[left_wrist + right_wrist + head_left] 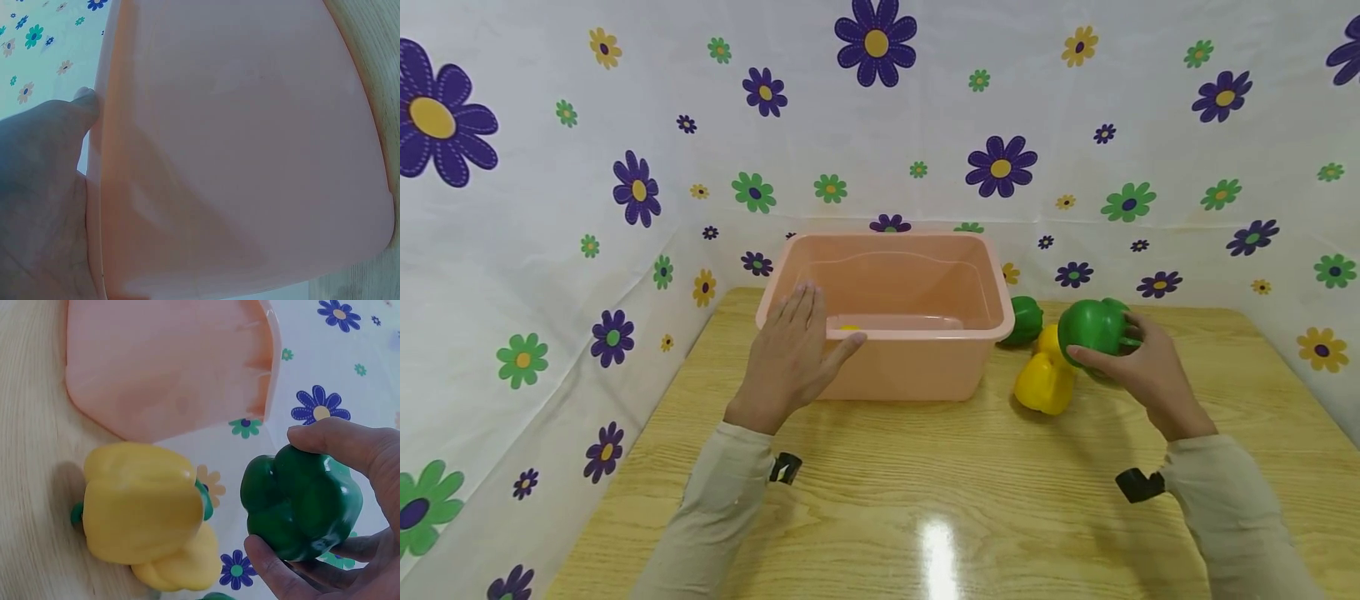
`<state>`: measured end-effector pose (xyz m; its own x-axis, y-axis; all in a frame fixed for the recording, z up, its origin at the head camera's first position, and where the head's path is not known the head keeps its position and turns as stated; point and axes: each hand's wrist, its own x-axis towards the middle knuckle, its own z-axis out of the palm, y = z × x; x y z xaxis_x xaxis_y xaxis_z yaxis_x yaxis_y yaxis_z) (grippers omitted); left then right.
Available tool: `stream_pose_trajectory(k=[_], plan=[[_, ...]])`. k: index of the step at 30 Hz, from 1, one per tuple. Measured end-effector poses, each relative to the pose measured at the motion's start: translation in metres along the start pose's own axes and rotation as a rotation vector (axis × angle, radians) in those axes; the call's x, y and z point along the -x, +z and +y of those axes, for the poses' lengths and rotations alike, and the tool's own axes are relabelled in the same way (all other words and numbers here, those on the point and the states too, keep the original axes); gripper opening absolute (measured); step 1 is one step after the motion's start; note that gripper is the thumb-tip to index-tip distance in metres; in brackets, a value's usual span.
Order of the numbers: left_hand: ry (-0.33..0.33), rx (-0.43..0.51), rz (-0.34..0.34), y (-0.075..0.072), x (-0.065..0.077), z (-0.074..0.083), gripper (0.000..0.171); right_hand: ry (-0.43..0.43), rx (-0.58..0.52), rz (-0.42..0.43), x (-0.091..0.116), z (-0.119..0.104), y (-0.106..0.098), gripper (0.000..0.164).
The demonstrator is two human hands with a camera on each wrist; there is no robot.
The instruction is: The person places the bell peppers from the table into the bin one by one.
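My left hand (790, 346) lies with straight fingers over the front left rim of a pink plastic basin (895, 367); its thumb (84, 100) touches the rim in the left wrist view. My right hand (1150, 371) holds a green bell pepper (1092, 327) above the table, right of the basin, thumb on one side and fingers on the other. Below and left of it, a yellow bell pepper (1043, 385) lies on the table, with a second yellow pepper (1051, 342) behind it. Another green bell pepper (1024, 321) lies against the basin's right side.
Something yellow (850, 327) shows inside the basin, mostly hidden by the front rim. The wooden table (880, 467) extends in front. A white cloth (820, 125) with printed flowers hangs behind and at the left. Dark camera mounts (1138, 485) sit at both wrists.
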<state>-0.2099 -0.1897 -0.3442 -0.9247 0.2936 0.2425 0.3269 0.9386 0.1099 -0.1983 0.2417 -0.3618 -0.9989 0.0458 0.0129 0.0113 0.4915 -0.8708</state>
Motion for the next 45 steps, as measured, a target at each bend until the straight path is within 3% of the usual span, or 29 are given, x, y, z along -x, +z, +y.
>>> stream_pose_trajectory(k=[45], plan=[[-0.006,-0.01,-0.001,-0.001,0.001,0.001,0.097,-0.075,-0.096,0.018,-0.015,-0.06,0.026,0.104]])
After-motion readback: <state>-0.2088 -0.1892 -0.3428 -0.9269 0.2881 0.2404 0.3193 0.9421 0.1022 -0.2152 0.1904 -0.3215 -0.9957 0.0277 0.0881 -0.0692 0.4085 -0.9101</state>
